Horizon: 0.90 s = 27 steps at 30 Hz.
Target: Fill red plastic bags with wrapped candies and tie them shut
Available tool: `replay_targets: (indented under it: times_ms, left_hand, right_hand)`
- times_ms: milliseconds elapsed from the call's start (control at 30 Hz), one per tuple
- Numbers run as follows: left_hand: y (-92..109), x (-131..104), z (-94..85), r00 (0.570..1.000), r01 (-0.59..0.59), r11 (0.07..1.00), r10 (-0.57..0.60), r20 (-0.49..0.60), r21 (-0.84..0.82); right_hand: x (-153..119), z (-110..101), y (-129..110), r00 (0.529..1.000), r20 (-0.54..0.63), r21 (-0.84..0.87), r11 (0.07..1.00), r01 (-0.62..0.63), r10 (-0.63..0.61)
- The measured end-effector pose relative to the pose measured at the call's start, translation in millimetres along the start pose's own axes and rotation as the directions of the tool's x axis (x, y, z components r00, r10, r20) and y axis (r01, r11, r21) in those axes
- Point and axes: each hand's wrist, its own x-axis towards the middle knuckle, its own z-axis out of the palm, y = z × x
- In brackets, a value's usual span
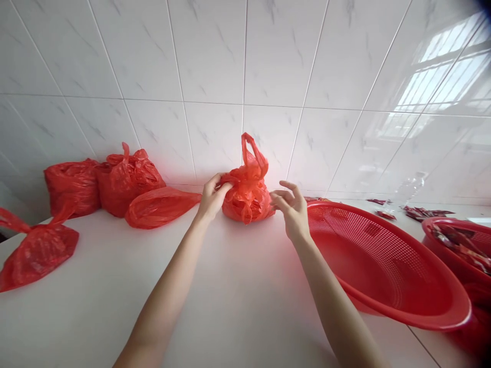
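A filled red plastic bag [249,199] sits on the white table close to the tiled wall, one handle loop standing up from its gathered top. My left hand [215,194] pinches the bag's film at its upper left side, thumb against fingers. To the right of the bag is my right hand [289,204], its fingers apart and curved, the fingertips near or just touching the bag's side. I cannot make out what the bag holds.
Left along the wall stand two full red bags [72,186] and a flatter red bag [161,207]; another red bag [42,250] lies nearer. On the right are a large red basket [376,301], a second basket [429,227] with packets, a clear bottle [410,189] and loose packets [422,212].
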Motion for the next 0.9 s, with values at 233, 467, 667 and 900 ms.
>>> replay_targets:
  times_ms: [233,467,667,900]
  left_hand:
    - [10,-13,15.7,0.917,0.008,0.999,-0.020,0.399,0.033]
    - [12,-6,-4.4,0.919,0.154,0.988,-0.135,0.371,-0.022]
    - [13,1,-23.4,0.950,0.191,0.973,-0.150,0.273,-0.130]
    - [6,15,-48.1,0.967,0.182,0.919,-0.232,-0.106,-0.350]
  right_hand:
    - [-5,12,2,0.993,0.102,-0.024,0.998,0.059,-0.056]
    - [2,-2,2,0.996,-0.090,0.059,0.998,0.018,-0.013]
    - [5,-3,1,0.975,-0.205,0.157,0.986,-0.054,0.086]
    - [8,-11,2,0.944,-0.298,0.147,0.984,-0.101,0.142]
